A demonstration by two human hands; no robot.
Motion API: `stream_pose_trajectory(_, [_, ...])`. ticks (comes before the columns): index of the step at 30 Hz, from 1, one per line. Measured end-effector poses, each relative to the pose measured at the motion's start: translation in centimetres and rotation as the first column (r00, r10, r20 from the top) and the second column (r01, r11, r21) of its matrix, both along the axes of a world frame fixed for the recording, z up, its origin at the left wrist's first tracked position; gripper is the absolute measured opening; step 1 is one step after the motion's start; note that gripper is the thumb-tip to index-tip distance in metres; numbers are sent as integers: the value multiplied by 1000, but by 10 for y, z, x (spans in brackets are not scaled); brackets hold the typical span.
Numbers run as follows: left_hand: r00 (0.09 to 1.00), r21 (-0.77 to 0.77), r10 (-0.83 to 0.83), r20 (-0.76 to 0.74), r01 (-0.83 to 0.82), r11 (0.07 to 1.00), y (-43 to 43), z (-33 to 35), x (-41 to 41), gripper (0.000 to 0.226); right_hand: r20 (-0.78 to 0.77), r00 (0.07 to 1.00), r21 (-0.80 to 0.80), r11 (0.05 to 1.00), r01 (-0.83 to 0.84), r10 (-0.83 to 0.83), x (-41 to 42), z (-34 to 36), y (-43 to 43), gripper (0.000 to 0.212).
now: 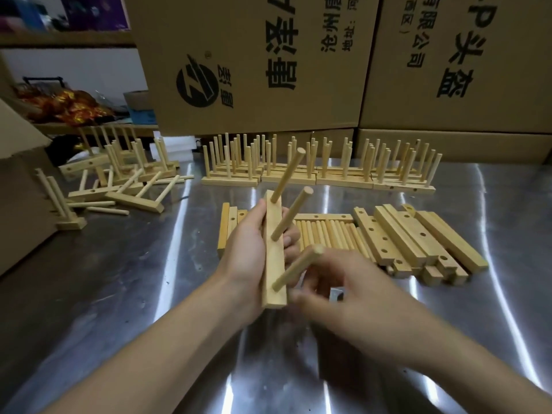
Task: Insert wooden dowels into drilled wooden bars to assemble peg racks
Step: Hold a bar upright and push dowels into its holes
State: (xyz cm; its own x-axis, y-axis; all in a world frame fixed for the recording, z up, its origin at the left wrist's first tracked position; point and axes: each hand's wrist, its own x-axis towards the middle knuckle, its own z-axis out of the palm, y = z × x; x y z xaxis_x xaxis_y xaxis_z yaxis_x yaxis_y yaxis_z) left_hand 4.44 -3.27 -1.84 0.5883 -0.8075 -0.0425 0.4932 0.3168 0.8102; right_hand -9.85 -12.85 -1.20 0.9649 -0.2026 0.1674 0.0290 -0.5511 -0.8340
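left hand (pixel 248 249) is up in the middle of the scene, fingers curled round a drilled wooden bar (pixel 274 258), gripping it along its left side and holding it clear of the tabletop (pixel 119 294). the bar stands nearly on end, its long face turned to the right. three dowels stick out of that face, all slanting up and to the right: the far dowel (pixel 288 174) at the top end, the middle dowel (pixel 291 213) halfway along, and the near dowel (pixel 298 268) close to the bottom end.

right hand (pixel 352 282) sits just right of the bar, at the near dowel. it's smeared with blur; the fingers look bent beside the dowel's free tip and the thumb lies low by the bar's bottom end, but i cannot tell whether it's pinching the dowel or only touching it.

behind the hands, loose dowels (pixel 328 237) lie side by side on the tabletop. to their right, a stack of drilled bars (pixel 418 243) lies flat, holes facing up. farther back, a row of finished racks (pixel 316 177) stands with pegs upright. far left, a jumbled pile of racks (pixel 119 180) lies tipped at all angles. big cardboard boxes (pixel 254 64) with printed lettering wall off the far side.
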Motion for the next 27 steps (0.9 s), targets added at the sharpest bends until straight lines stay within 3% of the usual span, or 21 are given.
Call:
stream_pose_trajectory(2, [997, -40, 38, -61, -41, 998, -1, -2, 0, 47, -20, 999, -9, 999, -47, 47, -1, -3, 10, 26])
stream_pose_trajectory(4, [991, -35, 100, -94, -104, 994, -2, -5, 1, 50, 16, 1000, -13, 1000, 12, -12, 0, -4, 15, 38])
stream_pose_trajectory(9, [966, 87, 246, 84, -253, 964, -4, -9, 0, 56, 233, 900, 15, 927, 375, -368, 8, -8, -5, 30])
stream_pose_trajectory(13, [966, 126, 200, 163, -221, 967, -7, -12, -7, 58, 215, 867, 131, 893, 431, -450, 3, 4, -32, 43])
stream_pose_trajectory(17, [919, 129, 147, 365, -206, 970, -14, -23, -15, 55, 223, 826, 78, 854, 515, -518, 27, 27, -66, 38])
stream_pose_trajectory(22, [801, 146, 59, 596, -180, 973, -16, -27, -24, 59, 87, 871, -43, 871, 489, -484, 105, 38, -119, 32])
stream_pose_trajectory(27, [764, 237, -47, 643, -140, 961, -15, -26, -20, 68, -129, 888, -168, 892, 420, -442, 174, 12, -159, 33])
